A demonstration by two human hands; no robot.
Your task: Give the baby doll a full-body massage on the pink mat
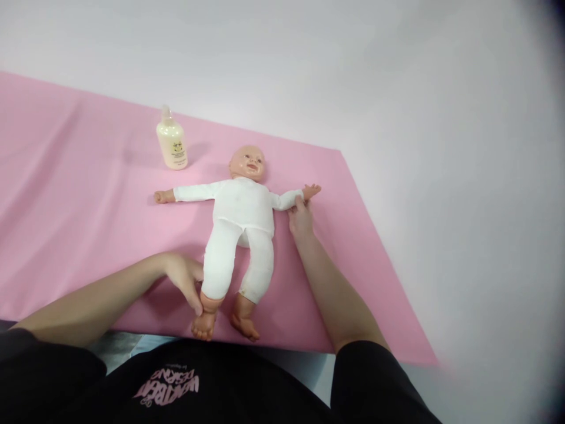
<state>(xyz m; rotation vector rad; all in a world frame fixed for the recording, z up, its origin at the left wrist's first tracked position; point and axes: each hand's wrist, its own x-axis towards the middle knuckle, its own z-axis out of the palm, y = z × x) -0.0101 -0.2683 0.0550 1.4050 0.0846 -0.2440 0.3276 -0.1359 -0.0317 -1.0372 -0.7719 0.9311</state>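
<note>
A baby doll [242,219] in a white bodysuit lies on its back on a pink mat [79,206], arms spread wide, feet toward me. My left hand [185,280] grips the doll's leg just above the ankle on the left side. My right hand [301,217] pinches the white sleeve at the doll's wrist on the right side, just below its bare hand.
A pale yellow lotion bottle [172,140] with a pump top stands on the mat behind the doll's outstretched arm at the left. The mat's right edge runs diagonally onto a white surface [441,176]. My black shirt fills the bottom of the view.
</note>
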